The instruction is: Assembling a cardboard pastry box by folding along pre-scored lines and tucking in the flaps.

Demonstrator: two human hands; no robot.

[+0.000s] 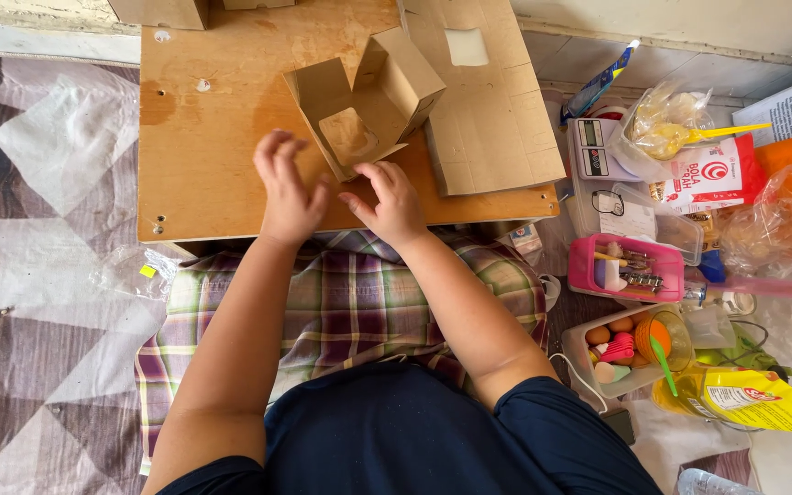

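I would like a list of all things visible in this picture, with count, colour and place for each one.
folded cardboard box: one, brown, half-assembled on the board
flat cardboard sheet: one, brown, right of the box
wooden board: one, light brown, over the lap
kitchen scale: one, white, right of the board
pink basket: one, on the floor at right
yellow bag: one, bottom right
checked cloth: one, green and purple, on the lap
left hand: one, empty, above the board
right hand: one, empty, near the box
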